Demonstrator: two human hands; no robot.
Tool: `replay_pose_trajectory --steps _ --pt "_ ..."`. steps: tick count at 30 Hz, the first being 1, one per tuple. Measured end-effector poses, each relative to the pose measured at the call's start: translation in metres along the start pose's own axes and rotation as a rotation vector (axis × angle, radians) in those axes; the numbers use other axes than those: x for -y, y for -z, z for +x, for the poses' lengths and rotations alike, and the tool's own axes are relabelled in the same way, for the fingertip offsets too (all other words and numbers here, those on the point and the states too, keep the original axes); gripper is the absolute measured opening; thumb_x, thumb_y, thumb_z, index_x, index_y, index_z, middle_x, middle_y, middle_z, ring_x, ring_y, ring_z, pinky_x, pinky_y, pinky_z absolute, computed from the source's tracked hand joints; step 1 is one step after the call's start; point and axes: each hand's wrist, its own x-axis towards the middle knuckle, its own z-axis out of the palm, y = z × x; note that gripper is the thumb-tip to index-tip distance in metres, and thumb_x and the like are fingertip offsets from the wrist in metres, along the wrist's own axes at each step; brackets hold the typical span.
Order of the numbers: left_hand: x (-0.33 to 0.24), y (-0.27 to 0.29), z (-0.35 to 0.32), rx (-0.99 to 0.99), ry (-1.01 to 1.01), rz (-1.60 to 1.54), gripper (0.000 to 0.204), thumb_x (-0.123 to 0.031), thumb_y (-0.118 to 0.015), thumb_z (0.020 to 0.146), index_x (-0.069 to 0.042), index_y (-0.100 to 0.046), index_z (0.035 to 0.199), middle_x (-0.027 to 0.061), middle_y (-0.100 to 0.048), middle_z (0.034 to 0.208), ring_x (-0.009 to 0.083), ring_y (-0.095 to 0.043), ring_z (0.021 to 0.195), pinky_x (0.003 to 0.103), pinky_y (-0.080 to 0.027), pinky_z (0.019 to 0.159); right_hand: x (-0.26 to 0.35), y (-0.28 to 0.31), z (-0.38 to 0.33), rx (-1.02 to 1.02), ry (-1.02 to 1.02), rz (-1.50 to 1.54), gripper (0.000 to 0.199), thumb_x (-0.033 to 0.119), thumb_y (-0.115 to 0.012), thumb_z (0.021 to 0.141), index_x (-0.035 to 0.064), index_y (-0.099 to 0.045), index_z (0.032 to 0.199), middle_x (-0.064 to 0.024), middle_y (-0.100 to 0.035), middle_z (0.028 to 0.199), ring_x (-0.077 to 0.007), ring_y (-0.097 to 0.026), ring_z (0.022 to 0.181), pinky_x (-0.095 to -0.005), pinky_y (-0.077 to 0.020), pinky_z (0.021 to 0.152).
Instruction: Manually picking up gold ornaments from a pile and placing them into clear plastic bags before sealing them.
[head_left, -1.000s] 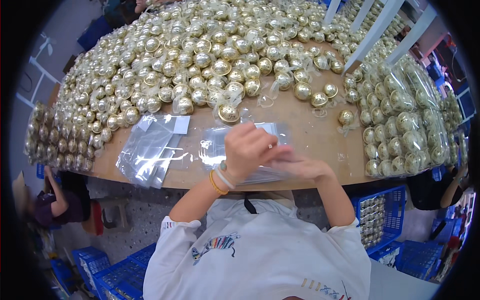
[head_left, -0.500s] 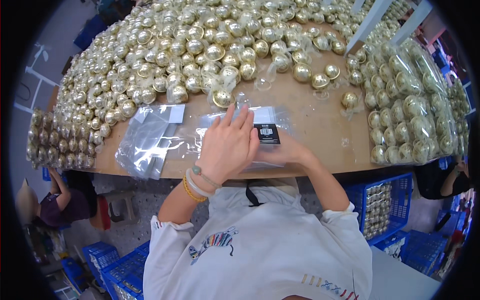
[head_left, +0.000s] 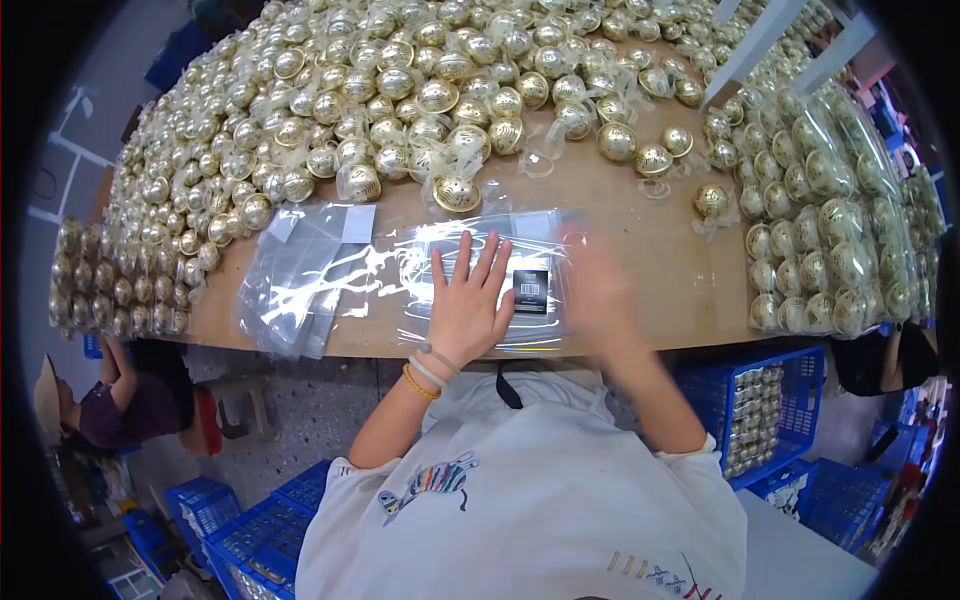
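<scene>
My left hand (head_left: pixel 470 310) lies flat with spread fingers on a clear plastic sheet or bag (head_left: pixel 425 255), pressing it to the table. Just right of that hand, a black label with a barcode (head_left: pixel 531 291) sits on the plastic. My right hand (head_left: pixel 598 300) is at the right edge of the plastic, smeared by motion, so its fingers cannot be made out. To the left lies a stack of clear plastic bags (head_left: pixel 300 275) with white patches along the top.
Gold ball ornaments with ribbons (head_left: pixel 350 110) heap across the far side of the brown table (head_left: pixel 680 290). Clear packs of balls stand at right (head_left: pixel 830 260) and left (head_left: pixel 120 285). A blue crate (head_left: pixel 800 400) sits below right. Another person (head_left: pixel 125 395) is at far left.
My right hand has come out from beside the label and moved right. My left hand has shifted slightly right and down, now flattened with its fingers spread on the plastic.
</scene>
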Motion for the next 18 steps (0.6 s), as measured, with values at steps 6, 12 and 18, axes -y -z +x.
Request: replay_pose_trajectory --steps 6,12,18 --pt "0.014 -0.009 -0.007 0.001 -0.067 -0.088 0.059 -0.027 -0.046 0.092 -0.002 -0.034 0.144 0.0121 -0.032 0.152 0.0362 -0.020 0.143 0.060 -0.008 0.112 0.005 -0.046 -0.009 0.171 -0.004 -0.099 0.059 0.033 -0.052 0.092 0.0040 -0.038 0.143 -0.0143 -0.035 0.150 -0.0295 -0.033 0.138 -0.0491 -0.0230 0.113" --pt "0.008 0.019 -0.020 0.164 -0.475 -0.210 0.073 -0.049 -0.055 0.088 -0.005 -0.036 0.143 0.0128 -0.036 0.149 0.0356 -0.027 0.140 0.059 -0.018 0.112 -0.020 -0.033 -0.008 0.259 0.020 0.042 0.054 0.031 -0.048 0.095 0.0057 -0.040 0.142 -0.0122 -0.035 0.150 -0.0299 -0.033 0.138 -0.0446 -0.0210 0.114" --pt "0.006 0.093 -0.014 -0.096 -0.598 0.038 0.068 -0.038 -0.062 0.085 -0.005 -0.041 0.141 0.0066 -0.042 0.147 0.0284 -0.042 0.133 0.047 -0.031 0.111 -0.040 -0.019 -0.031 -0.448 -0.188 0.828 0.059 0.037 -0.045 0.098 0.0050 -0.033 0.145 -0.0184 -0.033 0.149 -0.0306 -0.030 0.139 -0.0446 -0.0263 0.111"
